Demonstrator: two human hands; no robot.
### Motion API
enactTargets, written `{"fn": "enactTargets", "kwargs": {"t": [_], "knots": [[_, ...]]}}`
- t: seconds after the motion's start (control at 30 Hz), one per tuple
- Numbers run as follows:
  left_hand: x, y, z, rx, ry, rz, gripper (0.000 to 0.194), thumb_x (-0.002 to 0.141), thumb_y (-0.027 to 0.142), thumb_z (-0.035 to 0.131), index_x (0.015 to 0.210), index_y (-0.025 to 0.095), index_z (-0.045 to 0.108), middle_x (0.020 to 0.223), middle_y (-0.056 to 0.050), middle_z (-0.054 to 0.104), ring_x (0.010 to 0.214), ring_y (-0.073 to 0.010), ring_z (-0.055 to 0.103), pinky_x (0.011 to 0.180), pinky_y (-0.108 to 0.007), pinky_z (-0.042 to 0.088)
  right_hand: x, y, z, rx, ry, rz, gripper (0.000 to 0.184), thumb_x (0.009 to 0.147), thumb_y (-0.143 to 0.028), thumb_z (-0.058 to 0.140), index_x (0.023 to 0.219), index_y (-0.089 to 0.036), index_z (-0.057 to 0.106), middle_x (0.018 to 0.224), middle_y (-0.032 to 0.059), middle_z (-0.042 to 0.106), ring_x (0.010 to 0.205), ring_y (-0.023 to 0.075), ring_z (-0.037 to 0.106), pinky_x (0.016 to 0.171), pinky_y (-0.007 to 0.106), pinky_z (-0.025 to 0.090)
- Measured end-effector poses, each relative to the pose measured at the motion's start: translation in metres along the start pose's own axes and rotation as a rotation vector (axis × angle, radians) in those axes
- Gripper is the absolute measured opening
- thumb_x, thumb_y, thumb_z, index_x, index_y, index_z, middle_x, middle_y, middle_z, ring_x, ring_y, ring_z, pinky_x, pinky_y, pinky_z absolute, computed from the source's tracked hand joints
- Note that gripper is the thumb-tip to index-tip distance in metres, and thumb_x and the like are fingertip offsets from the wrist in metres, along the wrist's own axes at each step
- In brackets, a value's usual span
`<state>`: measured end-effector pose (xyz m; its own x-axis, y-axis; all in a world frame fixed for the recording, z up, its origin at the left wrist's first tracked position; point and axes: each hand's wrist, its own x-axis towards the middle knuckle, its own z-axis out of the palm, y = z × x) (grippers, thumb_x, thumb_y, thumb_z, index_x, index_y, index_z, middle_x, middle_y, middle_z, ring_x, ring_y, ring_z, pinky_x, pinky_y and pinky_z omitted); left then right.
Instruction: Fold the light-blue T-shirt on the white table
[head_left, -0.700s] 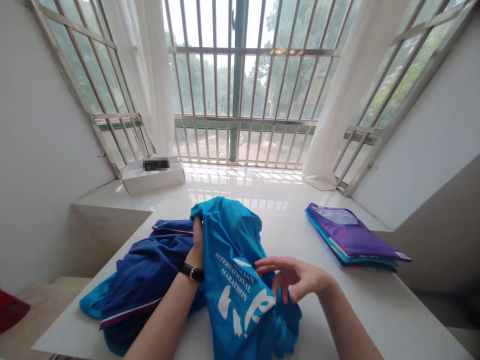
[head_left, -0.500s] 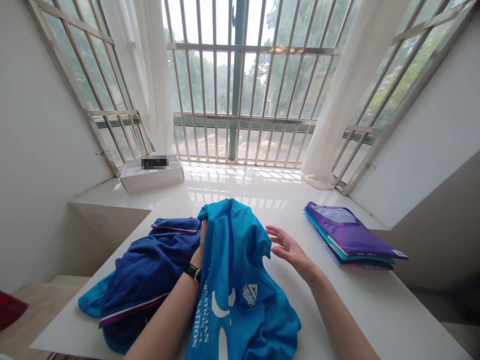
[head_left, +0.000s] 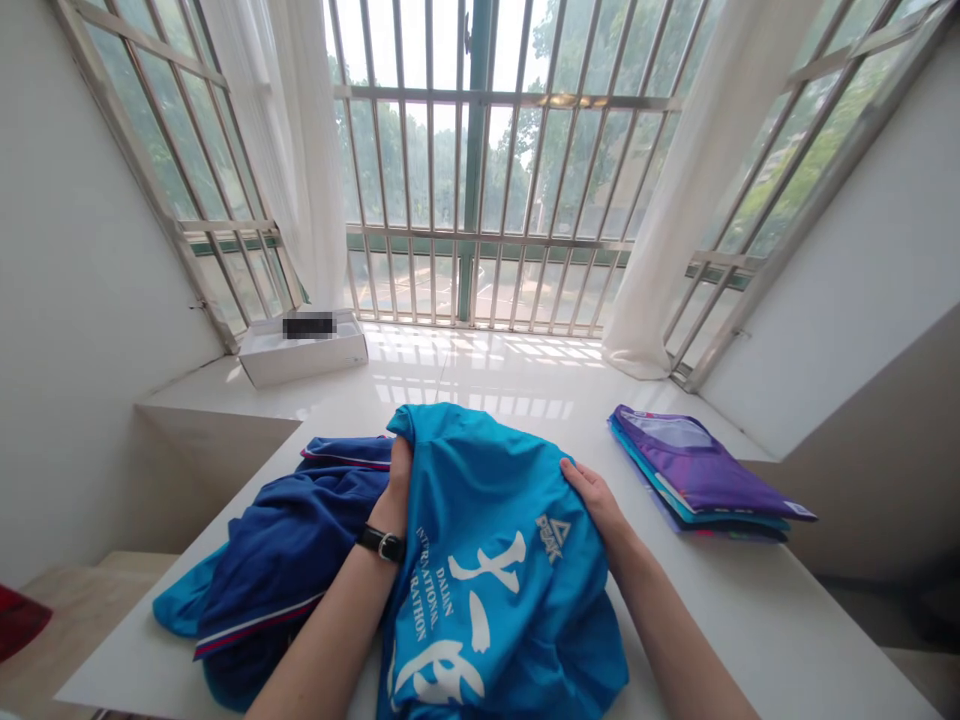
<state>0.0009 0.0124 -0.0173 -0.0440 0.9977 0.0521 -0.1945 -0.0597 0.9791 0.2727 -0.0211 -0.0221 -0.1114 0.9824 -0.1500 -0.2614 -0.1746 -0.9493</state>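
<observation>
A bright blue T-shirt (head_left: 502, 520) with white lettering and a small logo is held up over the white table, its lower part draping toward me. My left hand (head_left: 399, 475), with a black-strapped watch on the wrist, grips the shirt's upper left corner; cloth hides some of its fingers. At the shirt's upper right edge, my right hand (head_left: 589, 490) pinches the fabric, its other fingers partly behind the cloth. Just left of my left forearm lies a crumpled heap of clothes, with a navy garment (head_left: 292, 540) with white and red trim on top and bright blue cloth underneath.
On the right of the table (head_left: 720, 620) is a neat stack of folded clothes (head_left: 697, 465), purple on top. A white box (head_left: 304, 355) stands on the sill at back left. Barred windows and white curtains (head_left: 652, 250) border the far side.
My right hand, apart from the shirt before, has closed on its right edge. The shirt is now spread wider, showing more of its white print. My left hand keeps its hold.
</observation>
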Motion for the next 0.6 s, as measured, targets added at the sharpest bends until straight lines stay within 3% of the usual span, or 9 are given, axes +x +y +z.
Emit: {"fn": "enactTargets", "kwargs": {"t": [0.07,0.13,0.2,0.23,0.3,0.37,0.43,0.5,0.6], "knots": [[0.006,-0.005,0.004,-0.048,0.033,-0.101,0.048,0.086,0.058,0.049,0.108,0.017,0.062,0.104,-0.012,0.068,0.112,-0.0336,0.06,0.092,-0.049,0.052,0.001,-0.003,-0.001,0.029,0.032,-0.004,0.04,0.073,-0.055,0.076,0.096,-0.022,0.072,0.085,0.003,0.077,0.078,0.0265,0.071,0.075,0.041,0.056],[0.009,-0.008,0.008,0.015,0.175,-0.117,0.042,0.082,0.042,0.058,0.115,0.017,0.058,0.118,-0.014,0.063,0.122,-0.0331,0.054,0.1,-0.048,0.047,0.002,-0.003,-0.001,0.054,0.086,-0.037,0.039,0.07,-0.051,0.079,0.096,-0.023,0.071,0.085,0.0021,0.077,0.078,0.0264,0.07,0.075,0.04,0.057],[0.006,-0.007,0.014,0.237,0.319,0.042,0.044,0.077,0.028,0.063,0.12,0.018,0.057,0.135,-0.015,0.052,0.135,-0.0325,0.041,0.109,-0.047,0.038,0.002,-0.002,0.001,0.066,0.135,-0.066,0.037,0.068,-0.049,0.081,0.092,-0.023,0.069,0.083,0.0009,0.076,0.077,0.0255,0.07,0.074,0.039,0.056],[0.003,-0.005,0.018,0.354,0.316,0.152,0.042,0.077,0.024,0.062,0.119,0.018,0.058,0.139,-0.014,0.049,0.138,-0.0317,0.037,0.111,-0.047,0.035,0.001,-0.001,0.002,0.06,0.14,-0.074,0.036,0.068,-0.049,0.081,0.091,-0.023,0.069,0.082,0.0006,0.076,0.077,0.0248,0.07,0.075,0.039,0.056],[-0.007,-0.001,0.028,0.485,0.127,0.319,0.03,0.083,0.023,0.058,0.112,0.019,0.064,0.136,-0.013,0.053,0.134,-0.0294,0.043,0.109,-0.044,0.037,0.0,0.002,0.005,0.02,0.09,-0.093,0.036,0.071,-0.049,0.08,0.094,-0.023,0.07,0.084,0.0007,0.075,0.079,0.0235,0.069,0.078,0.038,0.055],[-0.019,0.001,0.04,0.494,-0.154,0.401,0.021,0.089,0.025,0.054,0.106,0.021,0.066,0.124,-0.011,0.062,0.12,-0.0261,0.056,0.099,-0.041,0.045,-0.001,0.004,0.009,-0.075,0.011,-0.143,0.036,0.073,-0.049,0.078,0.096,-0.023,0.071,0.088,0.0016,0.074,0.083,0.0228,0.067,0.081,0.037,0.054],[-0.028,0.0,0.05,0.506,-0.357,0.449,0.02,0.09,0.028,0.057,0.106,0.022,0.067,0.113,-0.008,0.067,0.108,-0.0236,0.061,0.088,-0.036,0.05,-0.003,0.005,0.012,-0.201,-0.038,-0.23,0.034,0.074,-0.05,0.077,0.091,-0.021,0.073,0.091,0.0028,0.073,0.086,0.0229,0.065,0.08,0.035,0.053],[-0.034,-0.004,0.056,0.539,-0.459,0.46,0.022,0.088,0.031,0.063,0.108,0.022,0.067,0.104,-0.006,0.068,0.094,-0.0208,0.064,0.078,-0.033,0.052,-0.004,0.006,0.015,-0.293,-0.057,-0.293,0.033,0.074,-0.051,0.076,0.084,-0.02,0.073,0.089,0.0031,0.071,0.087,0.0231,0.063,0.077,0.033,0.052],[-0.037,-0.011,0.059,0.545,-0.529,0.409,0.029,0.086,0.036,0.067,0.111,0.022,0.064,0.095,-0.003,0.069,0.077,-0.0167,0.063,0.069,-0.03,0.051,-0.006,0.006,0.016,-0.299,-0.083,-0.267,0.033,0.077,-0.052,0.073,0.082,-0.02,0.072,0.079,0.0016,0.069,0.079,0.0212,0.062,0.071,0.032,0.051]]}}
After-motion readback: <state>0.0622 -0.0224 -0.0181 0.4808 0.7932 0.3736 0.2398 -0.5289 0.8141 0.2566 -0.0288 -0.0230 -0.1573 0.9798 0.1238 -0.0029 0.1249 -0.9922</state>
